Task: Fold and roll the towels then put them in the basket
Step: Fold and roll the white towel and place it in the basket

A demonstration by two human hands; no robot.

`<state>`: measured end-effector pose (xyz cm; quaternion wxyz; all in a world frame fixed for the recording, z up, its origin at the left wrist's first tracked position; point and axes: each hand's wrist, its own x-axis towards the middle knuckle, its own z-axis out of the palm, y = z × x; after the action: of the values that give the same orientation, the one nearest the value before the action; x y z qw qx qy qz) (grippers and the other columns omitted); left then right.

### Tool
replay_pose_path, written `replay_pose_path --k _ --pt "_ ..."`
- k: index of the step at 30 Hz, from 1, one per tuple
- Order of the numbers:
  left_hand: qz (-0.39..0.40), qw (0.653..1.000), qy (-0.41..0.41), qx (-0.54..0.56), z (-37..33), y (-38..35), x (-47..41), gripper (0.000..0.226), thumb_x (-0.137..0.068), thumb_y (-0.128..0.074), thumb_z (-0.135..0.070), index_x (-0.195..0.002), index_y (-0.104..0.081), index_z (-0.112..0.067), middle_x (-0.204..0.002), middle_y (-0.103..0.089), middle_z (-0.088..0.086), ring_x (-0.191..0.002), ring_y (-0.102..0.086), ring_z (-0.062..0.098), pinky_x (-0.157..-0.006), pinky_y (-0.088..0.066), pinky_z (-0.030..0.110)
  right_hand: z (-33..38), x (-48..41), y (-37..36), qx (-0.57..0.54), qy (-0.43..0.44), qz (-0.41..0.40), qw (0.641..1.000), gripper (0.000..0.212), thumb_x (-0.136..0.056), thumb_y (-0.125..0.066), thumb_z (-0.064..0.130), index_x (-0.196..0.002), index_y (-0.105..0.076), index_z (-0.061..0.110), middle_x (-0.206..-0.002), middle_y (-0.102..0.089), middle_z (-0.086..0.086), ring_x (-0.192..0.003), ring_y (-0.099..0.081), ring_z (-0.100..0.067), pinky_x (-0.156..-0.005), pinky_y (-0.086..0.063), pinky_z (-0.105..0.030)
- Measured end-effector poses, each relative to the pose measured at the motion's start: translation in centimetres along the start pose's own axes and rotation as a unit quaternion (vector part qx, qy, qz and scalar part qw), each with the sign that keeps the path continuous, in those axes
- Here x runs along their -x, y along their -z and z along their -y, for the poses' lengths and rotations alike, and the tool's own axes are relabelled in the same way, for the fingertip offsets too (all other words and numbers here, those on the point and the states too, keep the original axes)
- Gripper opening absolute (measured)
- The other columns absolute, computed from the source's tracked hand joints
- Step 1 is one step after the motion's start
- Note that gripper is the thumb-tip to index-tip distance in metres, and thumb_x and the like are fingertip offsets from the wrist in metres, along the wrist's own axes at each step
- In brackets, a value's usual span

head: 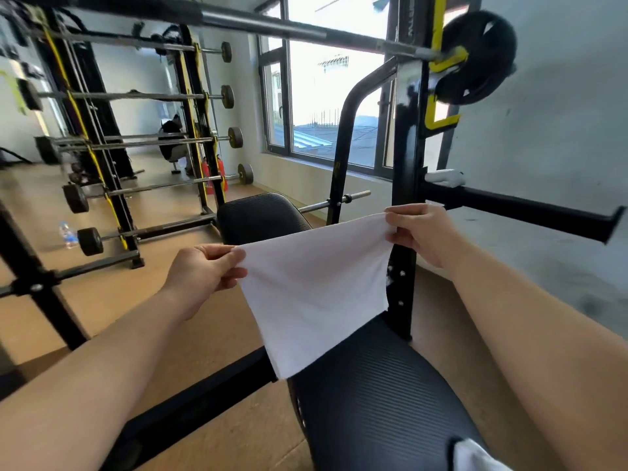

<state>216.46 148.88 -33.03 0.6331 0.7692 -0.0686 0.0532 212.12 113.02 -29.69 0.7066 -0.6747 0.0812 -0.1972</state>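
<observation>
A white towel [312, 290] hangs in the air above a black padded bench [373, 389], held taut along its top edge. My left hand [204, 270] pinches the towel's left top corner. My right hand [421, 232] pinches its right top corner, a little higher and farther away. The towel's lower edge drops to just above the bench seat. A bit of white cloth [475, 457] shows at the bottom edge on the bench. No basket is in view.
The bench's black upright frame [404, 164] stands right behind the towel, with a barbell and plate [475, 57] on top. A rack of barbells [142, 141] fills the left. A water bottle [68, 234] stands on the wooden floor. A person sits far back.
</observation>
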Motion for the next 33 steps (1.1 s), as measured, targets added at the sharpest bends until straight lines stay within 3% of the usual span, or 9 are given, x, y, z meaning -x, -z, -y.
replay_pose_path --k 3,7,11,15,21,23,27,31,33 --pt "-0.008 0.992 -0.067 -0.105 -1.1 1.4 2.2 0.013 -0.092 -0.072 -0.036 -0.097 -0.073 -0.024 -0.08 -0.078 -0.005 -0.07 -0.075 0.007 -0.062 -0.057 0.026 1.4 2.5 0.3 -0.007 -0.002 0.003 1.0 0.013 -0.09 -0.072 -0.005 -0.099 -0.072 0.005 -0.102 -0.066 -0.015 -0.086 -0.069 -0.027 -0.077 -0.065 -0.038" --pt "0.0 0.994 -0.07 -0.08 -2.8 2.9 5.0 0.008 -0.091 -0.075 -0.028 -0.094 -0.076 -0.021 -0.079 -0.079 -0.003 -0.076 -0.076 0.012 -0.068 -0.06 0.031 2.9 5.5 0.7 0.016 -0.005 -0.005 1.0 0.014 -0.088 -0.074 -0.004 -0.098 -0.073 0.006 -0.104 -0.067 -0.015 -0.077 -0.072 -0.024 -0.072 -0.064 -0.032" --pt "-0.004 1.0 -0.015 0.008 -3.6 4.0 8.0 0.013 -0.091 -0.076 -0.018 -0.103 -0.076 -0.012 -0.093 -0.078 0.006 -0.08 -0.076 0.013 -0.066 -0.057 0.027 4.2 9.5 0.9 0.043 -0.003 0.0 0.999 0.01 -0.087 -0.076 -0.003 -0.094 -0.075 0.004 -0.095 -0.07 -0.013 -0.07 -0.073 -0.02 -0.074 -0.064 -0.031" --pt "-0.01 0.995 0.042 0.085 -3.3 5.3 11.3 0.015 -0.089 -0.077 -0.01 -0.103 -0.076 -0.011 -0.088 -0.078 0.007 -0.076 -0.075 0.013 -0.063 -0.056 0.025 3.9 13.6 1.4 0.095 0.04 -0.02 0.995 0.008 -0.085 -0.081 0.005 -0.092 -0.078 0.008 -0.089 -0.074 -0.01 -0.068 -0.071 -0.016 -0.07 -0.061 -0.025" --pt "0.0 0.986 0.105 0.127 -0.4 6.7 16.0 0.016 -0.088 -0.076 -0.007 -0.104 -0.073 -0.008 -0.09 -0.077 0.01 -0.076 -0.076 0.014 -0.052 -0.055 0.018 0.5 19.4 1.8 0.136 0.02 -0.017 0.99 0.007 -0.084 -0.081 0.004 -0.089 -0.078 0.008 -0.088 -0.075 -0.013 -0.072 -0.07 -0.023 -0.076 -0.064 -0.032" --pt "-0.001 0.984 0.126 0.123 1.3 6.6 17.4 0.013 -0.089 -0.075 -0.006 -0.102 -0.072 -0.006 -0.096 -0.076 0.012 -0.08 -0.075 0.017 -0.057 -0.059 0.019 -1.1 21.3 1.6 0.118 0.004 -0.01 0.993 0.006 -0.085 -0.079 0.0 -0.089 -0.076 0.005 -0.09 -0.072 -0.014 -0.07 -0.069 -0.02 -0.072 -0.064 -0.028" --pt "0.002 0.983 0.158 0.091 5.2 6.6 19.8 0.011 -0.088 -0.076 -0.004 -0.099 -0.072 -0.006 -0.101 -0.075 0.013 -0.092 -0.075 0.021 -0.084 -0.061 0.03 -5.5 23.9 1.3 0.142 -0.032 -0.014 0.989 0.005 -0.086 -0.08 0.004 -0.088 -0.076 0.007 -0.096 -0.072 -0.016 -0.076 -0.072 -0.022 -0.071 -0.063 -0.03" --pt "0.012 0.98 0.184 0.077 8.9 7.3 21.5 0.014 -0.087 -0.079 -0.01 -0.098 -0.072 -0.004 -0.098 -0.075 0.014 -0.077 -0.072 0.016 -0.065 -0.061 0.02 -9.3 26.5 0.6 0.148 -0.082 -0.014 0.985 0.001 -0.092 -0.074 0.008 -0.093 -0.074 0.007 -0.087 -0.068 -0.013 -0.07 -0.066 -0.02 -0.055 -0.06 -0.028" --pt "-0.004 0.982 0.188 0.033 10.6 7.4 22.2 0.02 -0.087 -0.081 -0.019 -0.102 -0.073 -0.007 -0.092 -0.073 0.009 -0.073 -0.067 0.016 -0.061 -0.057 0.023 -11.3 27.4 0.1 0.17 -0.102 -0.016 0.98 0.002 -0.094 -0.071 0.011 -0.095 -0.073 0.009 -0.084 -0.069 -0.01 -0.061 -0.065 -0.016 -0.05 -0.055 -0.025"
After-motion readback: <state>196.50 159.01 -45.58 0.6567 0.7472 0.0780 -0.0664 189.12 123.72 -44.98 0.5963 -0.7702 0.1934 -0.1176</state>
